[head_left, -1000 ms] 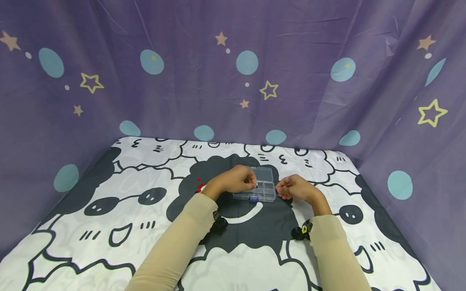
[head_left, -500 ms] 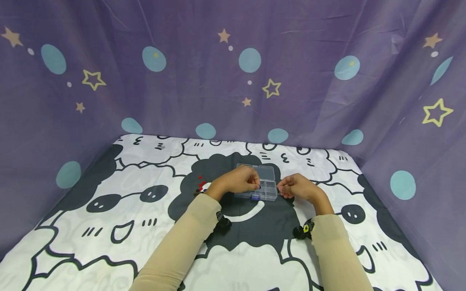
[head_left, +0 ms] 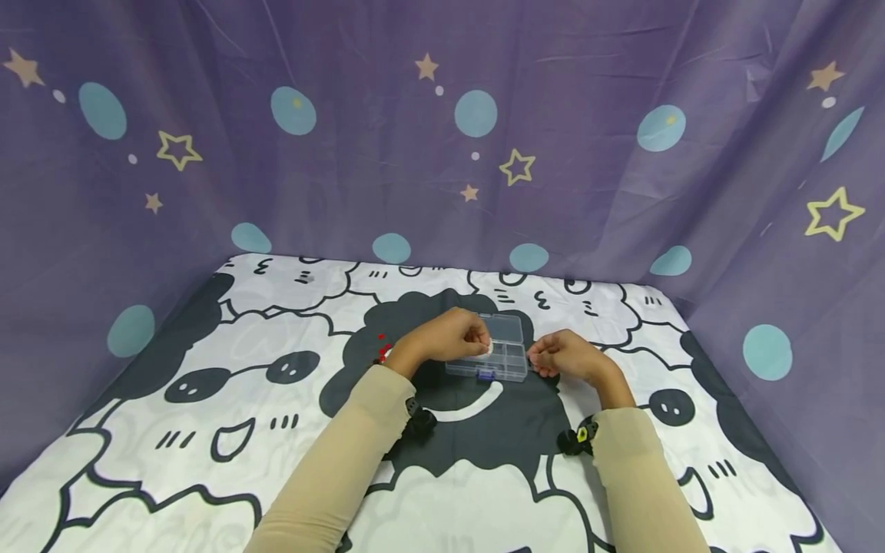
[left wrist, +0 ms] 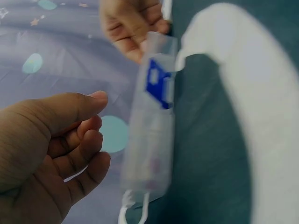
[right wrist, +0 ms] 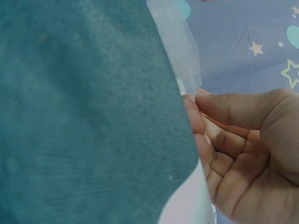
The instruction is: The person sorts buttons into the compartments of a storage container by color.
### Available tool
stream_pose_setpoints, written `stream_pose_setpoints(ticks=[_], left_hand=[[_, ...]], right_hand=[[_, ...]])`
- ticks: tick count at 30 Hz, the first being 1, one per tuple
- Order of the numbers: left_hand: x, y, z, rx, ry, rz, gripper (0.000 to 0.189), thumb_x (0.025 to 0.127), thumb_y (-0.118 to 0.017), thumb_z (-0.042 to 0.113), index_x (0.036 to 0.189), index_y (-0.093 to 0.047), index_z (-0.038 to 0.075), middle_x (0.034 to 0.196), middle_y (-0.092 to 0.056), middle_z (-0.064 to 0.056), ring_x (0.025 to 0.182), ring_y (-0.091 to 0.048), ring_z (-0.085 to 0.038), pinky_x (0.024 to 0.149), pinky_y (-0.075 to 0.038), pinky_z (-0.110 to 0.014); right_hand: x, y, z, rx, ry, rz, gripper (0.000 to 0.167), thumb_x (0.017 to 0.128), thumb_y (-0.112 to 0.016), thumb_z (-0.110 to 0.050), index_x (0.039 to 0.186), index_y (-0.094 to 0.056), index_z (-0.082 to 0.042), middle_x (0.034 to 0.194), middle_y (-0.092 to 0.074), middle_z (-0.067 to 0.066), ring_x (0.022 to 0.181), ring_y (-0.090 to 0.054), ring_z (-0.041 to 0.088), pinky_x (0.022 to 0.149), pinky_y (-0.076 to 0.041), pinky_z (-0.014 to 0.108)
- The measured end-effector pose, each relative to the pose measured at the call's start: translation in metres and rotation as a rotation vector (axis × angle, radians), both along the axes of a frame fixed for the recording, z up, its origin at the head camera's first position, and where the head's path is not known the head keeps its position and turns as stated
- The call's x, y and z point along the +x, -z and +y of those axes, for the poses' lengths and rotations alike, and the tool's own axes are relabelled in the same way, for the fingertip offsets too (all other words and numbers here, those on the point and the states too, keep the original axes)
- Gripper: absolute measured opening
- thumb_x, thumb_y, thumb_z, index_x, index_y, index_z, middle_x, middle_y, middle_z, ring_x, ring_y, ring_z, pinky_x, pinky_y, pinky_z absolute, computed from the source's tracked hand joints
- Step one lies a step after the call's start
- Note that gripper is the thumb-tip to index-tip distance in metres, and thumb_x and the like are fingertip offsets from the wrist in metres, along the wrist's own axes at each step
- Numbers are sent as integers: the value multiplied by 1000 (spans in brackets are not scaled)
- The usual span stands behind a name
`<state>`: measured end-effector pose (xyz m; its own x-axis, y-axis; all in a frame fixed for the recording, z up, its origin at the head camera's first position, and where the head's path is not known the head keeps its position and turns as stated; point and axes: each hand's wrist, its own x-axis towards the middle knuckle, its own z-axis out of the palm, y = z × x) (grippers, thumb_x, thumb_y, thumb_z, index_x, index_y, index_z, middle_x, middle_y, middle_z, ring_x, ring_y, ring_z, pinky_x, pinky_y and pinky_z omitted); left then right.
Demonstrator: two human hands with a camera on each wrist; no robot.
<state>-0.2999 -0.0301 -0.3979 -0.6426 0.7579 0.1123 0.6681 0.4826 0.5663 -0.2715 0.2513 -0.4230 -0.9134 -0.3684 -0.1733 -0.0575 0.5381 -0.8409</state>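
Note:
A clear plastic compartment box (head_left: 513,361) with a blue latch (head_left: 485,375) lies with its lid raised on the dark printed cloth. My right hand (head_left: 565,355) pinches the box's right edge between thumb and finger, as the right wrist view also shows. Over the box's left compartments hovers my left hand (head_left: 452,336). Its fingers bend loosely in the left wrist view, the thumb apart from the fingers in sight, and no held thing can be made out there. A small white spot (head_left: 490,347) shows by its fingertips in the head view; whether it is held is unclear.
Several small red pieces (head_left: 383,351) lie on the cloth left of the box, partly behind my left wrist. The patterned cloth (head_left: 276,415) covers the table. A purple curtain (head_left: 359,169) hangs behind and at both sides.
The left hand has shifted slightly left and up over the box. A dark speck at its fingertips is no longer visible, and a white spot shows there. The right hand keeps its hold.

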Motion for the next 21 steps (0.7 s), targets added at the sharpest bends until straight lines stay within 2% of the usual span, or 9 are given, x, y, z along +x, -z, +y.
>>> stream_pose_setpoints(ticks=[5,11,21], left_hand=[[-1,-9,-12,23,-26,12,5,97,-72,12,92,-72,12,84,-69,5,75,-63,-9,72,-53,-27],[-4,-18,-29,2,-59,8,4,97,-71,12,94,-73,12,86,-69,3,76,-63,-11,73,-53,-30],[-6,-17,-77,-76,-142,-12,6,97,-72,13,91,-74,13,83,-68,2,71,-60,-13,69,-52,-32]], right_hand=[[1,-1,0,0,-13,5,19,100,-63,-6,110,-70,9,86,-70,10,74,-62,18,66,-53,32],[2,-4,0,-3,-12,6,20,101,-62,-6,111,-69,9,88,-70,13,74,-62,18,66,-53,33],[1,0,1,-2,-6,4,18,100,-63,-6,109,-70,8,85,-70,10,73,-62,18,66,-53,31]])
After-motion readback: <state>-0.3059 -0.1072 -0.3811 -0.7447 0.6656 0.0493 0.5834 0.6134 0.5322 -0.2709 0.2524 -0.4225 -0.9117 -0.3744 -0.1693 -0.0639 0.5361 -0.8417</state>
